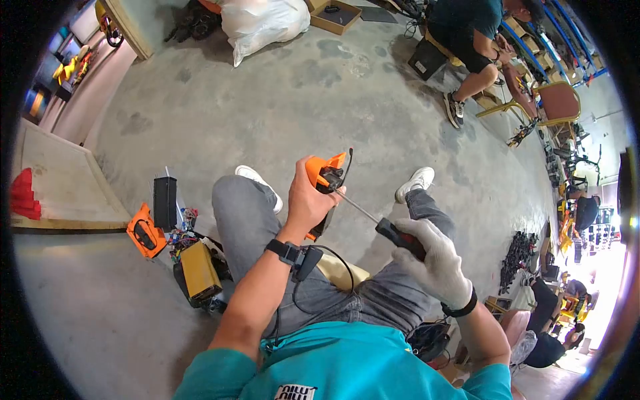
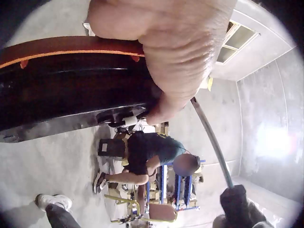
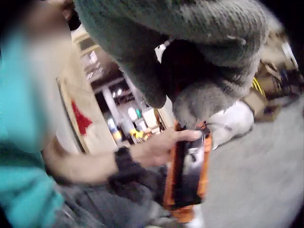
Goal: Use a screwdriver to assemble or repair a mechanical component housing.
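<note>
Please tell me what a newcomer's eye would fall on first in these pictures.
Probably the bright orange-and-black part at the centre of the head view, held in the bare left hand. Next would come the screwdriver in the white-gloved right hand, its shaft pointing toward that part. To the left, beside the person's leg, a gold-coloured box and another orange piece also stand out.

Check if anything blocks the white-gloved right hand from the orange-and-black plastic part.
Nothing visible; only the black-handled metal screwdriver the right hand holds reaches across toward that plastic part.
</note>
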`<control>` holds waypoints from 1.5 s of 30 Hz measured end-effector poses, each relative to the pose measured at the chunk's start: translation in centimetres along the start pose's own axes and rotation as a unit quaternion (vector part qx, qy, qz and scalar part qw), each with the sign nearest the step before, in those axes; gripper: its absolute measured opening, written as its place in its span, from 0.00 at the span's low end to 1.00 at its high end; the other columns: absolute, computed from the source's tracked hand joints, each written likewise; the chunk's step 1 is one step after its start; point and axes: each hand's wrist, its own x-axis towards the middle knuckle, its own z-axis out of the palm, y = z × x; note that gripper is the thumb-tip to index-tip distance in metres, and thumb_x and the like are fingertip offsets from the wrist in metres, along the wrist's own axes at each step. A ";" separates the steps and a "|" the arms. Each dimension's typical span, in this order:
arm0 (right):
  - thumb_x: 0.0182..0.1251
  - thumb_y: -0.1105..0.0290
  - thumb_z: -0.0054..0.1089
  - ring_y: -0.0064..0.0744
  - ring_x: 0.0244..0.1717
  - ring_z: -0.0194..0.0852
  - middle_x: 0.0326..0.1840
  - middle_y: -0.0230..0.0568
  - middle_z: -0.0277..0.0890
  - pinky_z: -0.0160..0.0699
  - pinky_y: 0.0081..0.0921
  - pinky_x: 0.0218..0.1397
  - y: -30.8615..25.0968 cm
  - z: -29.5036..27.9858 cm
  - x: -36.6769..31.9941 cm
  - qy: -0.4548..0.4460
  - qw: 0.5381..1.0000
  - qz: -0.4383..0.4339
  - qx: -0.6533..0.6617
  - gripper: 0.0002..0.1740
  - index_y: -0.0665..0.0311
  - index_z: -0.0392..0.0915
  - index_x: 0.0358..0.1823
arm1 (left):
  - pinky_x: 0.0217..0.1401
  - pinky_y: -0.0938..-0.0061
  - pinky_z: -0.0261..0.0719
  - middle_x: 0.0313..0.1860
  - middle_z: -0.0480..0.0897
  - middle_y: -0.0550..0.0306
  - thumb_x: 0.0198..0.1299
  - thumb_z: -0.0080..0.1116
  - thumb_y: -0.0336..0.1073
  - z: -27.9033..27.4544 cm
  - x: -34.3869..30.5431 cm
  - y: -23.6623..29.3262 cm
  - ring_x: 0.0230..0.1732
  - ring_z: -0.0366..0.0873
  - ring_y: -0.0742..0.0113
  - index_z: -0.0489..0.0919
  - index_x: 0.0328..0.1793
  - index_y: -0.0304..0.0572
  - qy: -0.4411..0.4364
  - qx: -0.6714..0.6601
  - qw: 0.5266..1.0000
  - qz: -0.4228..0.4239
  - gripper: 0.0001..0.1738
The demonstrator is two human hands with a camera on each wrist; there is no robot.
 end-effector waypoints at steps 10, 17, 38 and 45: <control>0.62 0.70 0.64 0.43 0.38 0.79 0.46 0.40 0.76 0.83 0.41 0.36 -2.7 -0.3 1.3 -0.010 0.910 -0.165 -0.381 0.35 0.51 0.76 0.74 | 0.58 0.66 0.84 0.50 0.86 0.51 0.52 0.86 0.37 -2.0 0.3 2.6 0.51 0.86 0.61 0.71 0.62 0.37 -0.060 -0.023 0.996 -0.062 0.38; 0.60 0.67 0.64 0.34 0.35 0.78 0.42 0.37 0.72 0.84 0.33 0.30 -5.4 -2.2 3.7 -0.090 0.842 -0.217 -0.486 0.37 0.55 0.76 0.76 | 0.55 0.67 0.84 0.49 0.85 0.53 0.52 0.86 0.36 -2.5 0.4 2.1 0.50 0.85 0.64 0.71 0.62 0.38 -0.061 -0.068 0.993 -0.069 0.38; 0.70 0.64 0.63 0.20 0.21 0.69 0.33 0.36 0.76 0.63 0.17 0.17 -1.6 0.7 2.9 -0.092 0.797 0.341 0.489 0.18 0.67 0.75 0.55 | 0.57 0.62 0.84 0.50 0.85 0.48 0.51 0.86 0.36 -1.7 1.3 2.1 0.51 0.86 0.54 0.71 0.65 0.38 -0.039 0.021 0.995 -0.089 0.40; 0.70 0.73 0.67 0.39 0.37 0.84 0.39 0.42 0.83 0.80 0.33 0.41 0.4 0.9 1.6 0.031 0.991 0.099 0.089 0.17 0.68 0.81 0.58 | 0.55 0.61 0.84 0.49 0.85 0.46 0.50 0.86 0.40 -0.8 0.8 1.0 0.50 0.86 0.53 0.71 0.63 0.39 -0.062 0.050 0.995 -0.054 0.40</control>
